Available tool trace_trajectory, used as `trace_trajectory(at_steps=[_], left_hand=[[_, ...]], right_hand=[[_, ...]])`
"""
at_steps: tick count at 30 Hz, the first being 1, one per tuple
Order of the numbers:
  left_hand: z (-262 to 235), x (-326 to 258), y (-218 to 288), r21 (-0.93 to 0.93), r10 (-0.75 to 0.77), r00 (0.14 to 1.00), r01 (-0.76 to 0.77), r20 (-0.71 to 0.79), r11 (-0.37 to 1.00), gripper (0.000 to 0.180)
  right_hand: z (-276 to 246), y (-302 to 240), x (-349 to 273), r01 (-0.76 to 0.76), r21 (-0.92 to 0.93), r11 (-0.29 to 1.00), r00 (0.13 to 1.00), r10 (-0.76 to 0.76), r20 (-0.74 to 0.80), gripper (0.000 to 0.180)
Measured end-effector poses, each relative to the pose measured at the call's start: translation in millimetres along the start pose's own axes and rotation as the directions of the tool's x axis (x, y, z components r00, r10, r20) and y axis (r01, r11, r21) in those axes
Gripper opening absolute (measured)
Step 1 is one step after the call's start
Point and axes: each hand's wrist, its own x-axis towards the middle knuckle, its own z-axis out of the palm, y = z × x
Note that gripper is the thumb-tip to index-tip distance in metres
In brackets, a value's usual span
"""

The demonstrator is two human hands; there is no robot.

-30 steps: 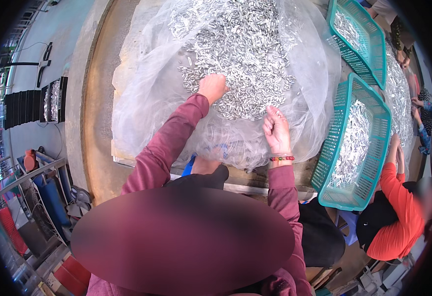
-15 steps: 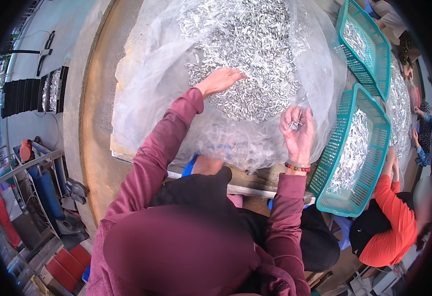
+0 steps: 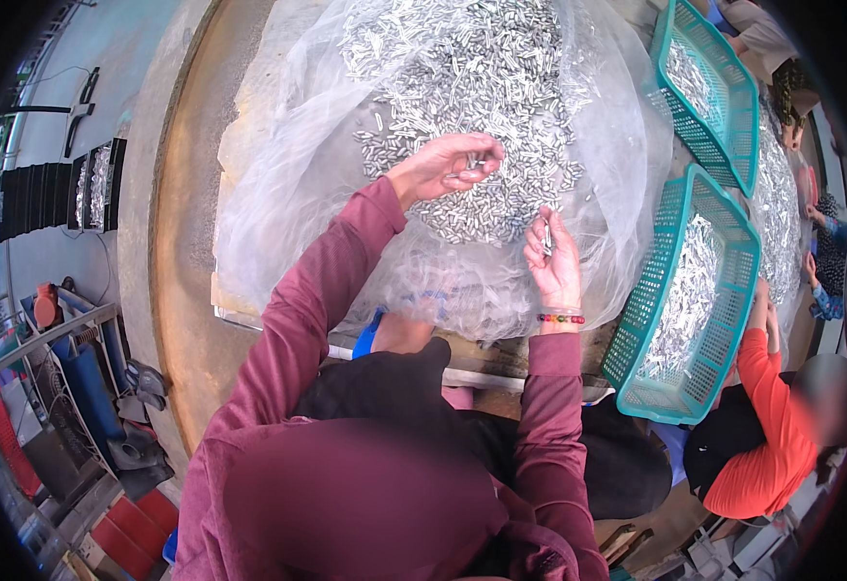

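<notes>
Left hand (image 3: 443, 169): a cupped grip is advised, so that no pieces (image 3: 476, 163) are dropped; forearm (image 3: 351, 242) slanted forward and rightward, fingers curled about several pieces, above the pile (image 3: 511, 87).
Pile: loose, metallic, borne on the sheet (image 3: 288, 203).
Right hand (image 3: 560, 269): a light pinch is advised, for easy turning; forearm pointed nearly straight ahead, palm turned up, fingers closed on a piece (image 3: 547, 242), by the pile's near edge.
</notes>
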Motion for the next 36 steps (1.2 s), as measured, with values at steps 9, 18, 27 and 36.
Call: trace_trajectory(at_steps=[9, 18, 27, 36], left_hand=[[-17, 43, -51, 0.898, 0.226, 0.974, 0.103, -0.004, -0.427, 0.018], [-36, 16, 2, 0.536, 0.077, 0.969, 0.064, -0.237, 0.842, 0.021], [-5, 57, -1, 0.481, -0.071, 0.993, 0.107, -0.092, 0.87, 0.022], [-19, 75, -19, 0.778, 0.152, 0.987, 0.057, 0.049, -0.625, 0.018]], right_hand=[[17, -21, 57, 0.327, -0.938, 0.115, 0.87, -0.423, 0.252, 0.022], [11, -3, 71, 0.078, -0.79, -0.608, 0.929, -0.243, 0.279, 0.018], [20, -22, 30, 0.08, -0.656, 0.751, 0.976, -0.192, -0.101, 0.007], [40, -56, 1, 0.123, -0.356, 0.926, 0.989, -0.143, -0.031, 0.015]])
